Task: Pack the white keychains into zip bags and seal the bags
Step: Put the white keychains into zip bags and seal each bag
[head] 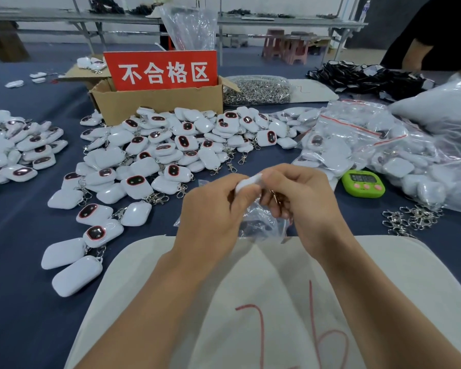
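A white keychain [248, 182] is pinched between my two hands above the table's near middle. My left hand [213, 211] curls round its lower side, and my right hand [301, 198] pinches its top, with the metal clasp showing under the fingers. A clear zip bag [261, 222] hangs crumpled below the keychain between both hands; who holds it I cannot tell. A big heap of loose white keychains [171, 145] lies beyond my hands, and another heap [19, 147] lies at the left.
A cardboard box [157, 102] with a red sign stands behind the heap. Bagged keychains [383, 145] pile up at the right beside a green timer [363, 182]. Loose metal clasps [410, 218] lie at the right. A white cloth [410, 275] covers the near edge. Another person [437, 33] stands far right.
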A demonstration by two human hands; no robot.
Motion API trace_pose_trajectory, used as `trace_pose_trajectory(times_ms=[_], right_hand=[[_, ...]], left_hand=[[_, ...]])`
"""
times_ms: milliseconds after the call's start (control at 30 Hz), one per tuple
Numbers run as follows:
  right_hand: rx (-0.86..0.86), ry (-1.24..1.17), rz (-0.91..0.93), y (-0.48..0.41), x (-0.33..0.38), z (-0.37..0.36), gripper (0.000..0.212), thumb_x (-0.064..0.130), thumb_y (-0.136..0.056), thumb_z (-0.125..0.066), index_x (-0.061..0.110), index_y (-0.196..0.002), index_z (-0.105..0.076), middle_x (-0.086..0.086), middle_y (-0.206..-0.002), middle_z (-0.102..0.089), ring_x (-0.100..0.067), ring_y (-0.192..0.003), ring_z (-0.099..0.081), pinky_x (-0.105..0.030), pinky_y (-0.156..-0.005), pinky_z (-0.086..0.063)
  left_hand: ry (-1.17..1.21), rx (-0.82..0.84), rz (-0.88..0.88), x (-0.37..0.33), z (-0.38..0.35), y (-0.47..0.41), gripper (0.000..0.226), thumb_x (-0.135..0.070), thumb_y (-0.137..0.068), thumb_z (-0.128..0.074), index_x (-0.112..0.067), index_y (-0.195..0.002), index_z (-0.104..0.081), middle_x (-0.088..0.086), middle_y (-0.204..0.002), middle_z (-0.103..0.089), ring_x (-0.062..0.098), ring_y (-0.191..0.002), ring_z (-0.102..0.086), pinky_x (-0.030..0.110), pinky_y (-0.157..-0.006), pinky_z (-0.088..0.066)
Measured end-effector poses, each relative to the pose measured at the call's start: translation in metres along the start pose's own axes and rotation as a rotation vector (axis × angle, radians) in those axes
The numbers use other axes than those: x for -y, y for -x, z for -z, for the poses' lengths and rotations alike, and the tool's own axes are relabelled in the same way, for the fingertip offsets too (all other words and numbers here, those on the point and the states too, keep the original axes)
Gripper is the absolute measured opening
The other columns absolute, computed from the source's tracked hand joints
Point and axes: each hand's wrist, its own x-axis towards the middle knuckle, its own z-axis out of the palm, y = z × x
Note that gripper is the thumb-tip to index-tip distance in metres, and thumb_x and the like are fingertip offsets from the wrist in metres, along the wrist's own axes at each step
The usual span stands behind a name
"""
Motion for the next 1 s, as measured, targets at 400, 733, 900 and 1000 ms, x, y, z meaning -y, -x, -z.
trace_pose_trajectory(times_ms=[400, 733, 900, 1000], right_hand=[[-0.396, 0.304, 0.053, -0.013, 0.002, 0.030, 0.010, 0.016, -0.068, -0.075, 0.025, -0.063, -0.076, 0.009, -0.048, -0.056, -0.010, -0.051, -0.046, -0.031, -0.061, -0.041], [-0.221, 0.599, -0.017, -0.015, -0.003, 0.045, 0.028, 0.027, -0.058, -0.064, 0.000, -0.066, -0.064, -0.002, -0.053, -0.046, -0.014, -0.058, -0.043, -0.032, -0.060, -0.038], [-0.146, 0.670, -0.097, -0.018, -0.011, 0.037, 0.009, 0.018, -0.070, -0.075, 0.012, -0.064, -0.071, 0.006, -0.046, -0.052, -0.007, -0.047, -0.042, -0.027, -0.054, -0.036], [-0.144, 0.761, -0.129, -0.020, -0.014, 0.039, 0.011, 0.020, -0.072, -0.076, 0.012, -0.065, -0.072, 0.009, -0.044, -0.050, -0.004, -0.045, -0.042, -0.023, -0.049, -0.033]], left_hand=[[-0.321, -0.095, -0.038, -0.024, -0.015, 0.010, 0.032, -0.058, -0.080, -0.061, -0.041, -0.103, -0.073, -0.013, -0.064, -0.061, 0.011, -0.062, -0.059, 0.026, -0.063, -0.036], [-0.394, 0.206, 0.207, -0.024, -0.033, 0.008, 0.037, -0.061, -0.088, -0.050, -0.027, -0.080, -0.062, -0.005, -0.075, -0.069, 0.023, -0.078, -0.063, 0.036, -0.071, -0.047], [-0.534, 0.269, 0.140, -0.025, -0.032, 0.009, 0.035, -0.052, -0.096, -0.048, -0.025, -0.074, -0.050, 0.001, -0.078, -0.066, 0.029, -0.076, -0.061, 0.036, -0.062, -0.033], [-0.568, 0.288, 0.093, -0.023, -0.032, 0.009, 0.033, -0.048, -0.098, -0.048, -0.024, -0.075, -0.049, 0.002, -0.080, -0.066, 0.028, -0.071, -0.055, 0.036, -0.060, -0.029]])
